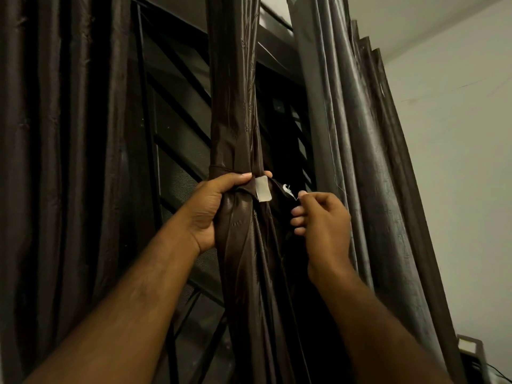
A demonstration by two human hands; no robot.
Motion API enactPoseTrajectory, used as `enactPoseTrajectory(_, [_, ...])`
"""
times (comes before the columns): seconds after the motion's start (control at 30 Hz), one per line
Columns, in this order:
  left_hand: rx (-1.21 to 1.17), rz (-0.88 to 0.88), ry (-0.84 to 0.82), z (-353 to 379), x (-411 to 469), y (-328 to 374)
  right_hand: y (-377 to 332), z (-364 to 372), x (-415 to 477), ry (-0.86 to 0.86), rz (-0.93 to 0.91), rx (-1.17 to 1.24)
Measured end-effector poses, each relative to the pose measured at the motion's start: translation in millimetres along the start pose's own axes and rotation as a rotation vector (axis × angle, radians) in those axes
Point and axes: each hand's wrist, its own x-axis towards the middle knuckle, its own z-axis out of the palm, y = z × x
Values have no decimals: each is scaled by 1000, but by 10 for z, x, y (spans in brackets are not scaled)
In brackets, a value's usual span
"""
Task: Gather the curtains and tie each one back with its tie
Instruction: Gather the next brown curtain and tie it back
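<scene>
Satin curtain [235,106], dark brown and glossy, hangs in the middle, bunched into a narrow creased column. A tie [221,173] of the same cloth circles it, with a pale rectangular patch [262,189] on its front. My left hand [213,209] is raised and clenched around the bundle at the tie. My right hand [321,214], just right of it, pinches the tie's free end [286,189] between thumb and forefinger. The left curtain [55,134] and greyer right curtain [360,134] hang in pleats.

Three curtains, one tie [227,171]
Left curtain [55,134] at nine o'clock; middle curtain [232,92] at twelve; right curtain [360,134] at three
</scene>
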Motion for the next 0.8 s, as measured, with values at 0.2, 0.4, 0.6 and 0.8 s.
enactPoseTrajectory(0.2, [-13,-26,-17,12,17,-11,-37,-59,207,-238,435,365])
enactPoseTrajectory(0.4, [13,-12,25,11,36,-38,-124,-91,206,-154,36,156])
enactPoseTrajectory(0.6, [89,65,269,31,61,-71,-329,-100,261,-155,-542,-447])
enactPoseTrajectory(0.8, [111,129,276,31,62,-87,-528,-87,290,-448,-666,-812])
